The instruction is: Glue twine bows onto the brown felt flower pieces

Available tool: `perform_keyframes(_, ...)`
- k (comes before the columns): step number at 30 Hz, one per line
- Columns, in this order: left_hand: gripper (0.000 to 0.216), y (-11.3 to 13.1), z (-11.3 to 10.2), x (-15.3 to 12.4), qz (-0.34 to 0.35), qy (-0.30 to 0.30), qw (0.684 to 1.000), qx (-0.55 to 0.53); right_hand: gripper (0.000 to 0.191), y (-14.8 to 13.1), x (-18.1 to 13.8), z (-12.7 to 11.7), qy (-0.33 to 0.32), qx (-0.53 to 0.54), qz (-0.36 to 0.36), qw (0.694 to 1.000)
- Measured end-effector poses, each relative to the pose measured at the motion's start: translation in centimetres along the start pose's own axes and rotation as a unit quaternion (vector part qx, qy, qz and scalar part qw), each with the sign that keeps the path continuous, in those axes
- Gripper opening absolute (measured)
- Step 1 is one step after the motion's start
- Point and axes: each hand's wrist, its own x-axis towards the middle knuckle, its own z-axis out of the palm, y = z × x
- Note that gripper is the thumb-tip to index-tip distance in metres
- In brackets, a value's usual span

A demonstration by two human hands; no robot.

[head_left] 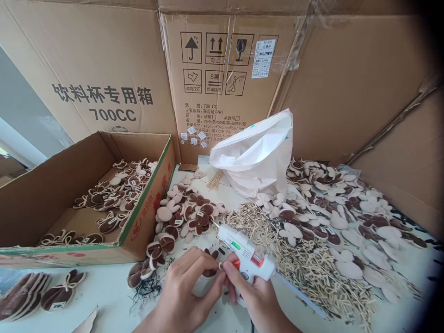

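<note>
My left hand (185, 289) is pinched at the fingertips on a small beige string bow (220, 266), just above a brown round fabric piece (211, 262) on the white table. Curled round the grip of a white hot glue gun (244, 254), my right hand (255, 296) also touches the bow with thumb and forefinger. The gun's nozzle points up and left. Both hands meet near the table's front edge.
An open cardboard box (52, 194) at left holds finished brown pieces with bows. Heaps of brown and cream fabric pieces (187, 212) and a pile of beige string bows (312, 263) cover the table. A white plastic bag (256, 157) stands behind. Big cartons (222, 78) wall the back.
</note>
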Motion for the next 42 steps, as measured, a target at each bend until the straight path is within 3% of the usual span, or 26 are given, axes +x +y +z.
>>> perform_keyframes(16,0.009,0.0,0.2,-0.5,-0.053,-0.012,0.999,0.002,0.036,1.7,0.5,-0.3,0.022,0.007,-0.023,0.999)
perform_keyframes(22,0.007,0.1,0.2,-0.2,-0.077,-0.014,0.997,-0.013,0.039,-0.1,-0.1,0.5,0.034,0.020,0.009,0.999)
perform_keyframes(29,0.010,0.1,0.2,0.1,-0.172,-0.044,0.982,-0.057,0.041,-1.0,-0.4,0.8,0.028,0.022,0.017,0.999)
perform_keyframes(42,0.019,0.2,-0.2,0.0,-0.194,-0.086,0.974,-0.080,0.038,-0.5,-0.2,0.8,0.040,0.019,0.000,0.999)
